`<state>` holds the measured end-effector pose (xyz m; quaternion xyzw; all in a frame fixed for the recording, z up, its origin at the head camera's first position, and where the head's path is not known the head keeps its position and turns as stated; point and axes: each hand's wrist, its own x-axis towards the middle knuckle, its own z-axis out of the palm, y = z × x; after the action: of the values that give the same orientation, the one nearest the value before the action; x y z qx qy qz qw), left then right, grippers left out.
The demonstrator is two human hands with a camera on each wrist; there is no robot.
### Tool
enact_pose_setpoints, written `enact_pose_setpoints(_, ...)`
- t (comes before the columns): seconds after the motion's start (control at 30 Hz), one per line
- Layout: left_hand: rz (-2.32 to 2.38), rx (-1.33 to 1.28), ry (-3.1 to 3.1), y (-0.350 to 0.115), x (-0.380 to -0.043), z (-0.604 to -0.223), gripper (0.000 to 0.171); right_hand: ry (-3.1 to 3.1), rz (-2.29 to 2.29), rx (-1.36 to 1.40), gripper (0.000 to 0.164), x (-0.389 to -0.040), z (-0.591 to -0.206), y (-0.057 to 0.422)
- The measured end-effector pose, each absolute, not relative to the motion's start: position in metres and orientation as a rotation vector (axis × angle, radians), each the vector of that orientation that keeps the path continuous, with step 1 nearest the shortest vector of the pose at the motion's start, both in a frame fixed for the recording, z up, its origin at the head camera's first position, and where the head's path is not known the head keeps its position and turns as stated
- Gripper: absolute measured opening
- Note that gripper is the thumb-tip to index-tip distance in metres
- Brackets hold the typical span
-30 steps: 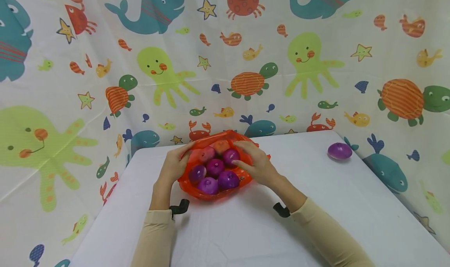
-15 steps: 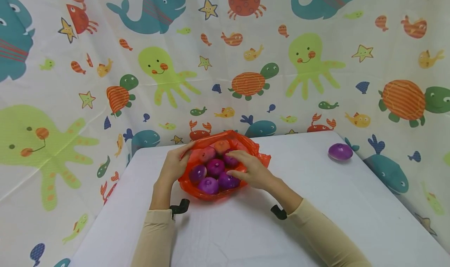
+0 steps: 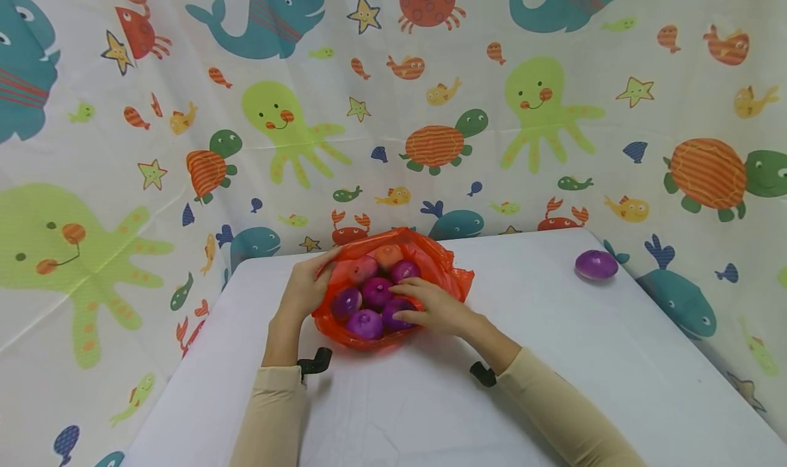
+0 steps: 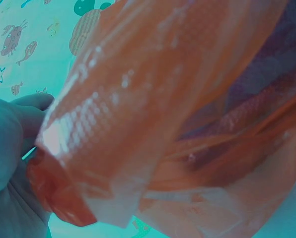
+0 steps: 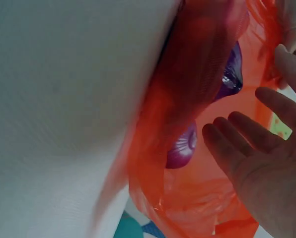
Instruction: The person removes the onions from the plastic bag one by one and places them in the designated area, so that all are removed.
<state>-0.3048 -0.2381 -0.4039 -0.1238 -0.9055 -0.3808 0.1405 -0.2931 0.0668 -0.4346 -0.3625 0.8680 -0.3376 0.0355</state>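
Note:
An orange-red plastic bag (image 3: pixel 443 265) lies with its mouth spread wide on the white table. Several purple onions (image 3: pixel 365 323) sit inside, along with a pinkish round one (image 3: pixel 363 270) and an orange round one (image 3: pixel 388 257) at the back. My left hand (image 3: pixel 304 291) holds the bag's left rim; the left wrist view shows the gathered plastic (image 4: pixel 61 191) against the fingers. Over the right side of the opening, my right hand (image 3: pixel 435 308) reaches in with fingers extended above the onions. In the right wrist view its fingers stand apart from an onion (image 5: pixel 183 148).
A single purple onion (image 3: pixel 596 265) lies at the far right of the white table (image 3: pixel 381 412). Behind the table hangs a curtain (image 3: pixel 369 78) printed with sea animals. Each wrist carries a small black camera mount (image 3: pixel 315 361).
My right hand has moved left and downward from the bag's right rim to over the onions. The bag's right side has spread outward. My left hand has stayed in place.

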Motion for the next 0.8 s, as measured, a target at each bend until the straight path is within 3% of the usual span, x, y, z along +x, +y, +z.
enact_pose_setpoints(0.8,-1.108,-0.35,-2.623,-0.238,-0.303,-0.403,0.046,2.591,-0.927,-1.119,0.058,-0.298,-0.457,0.063)
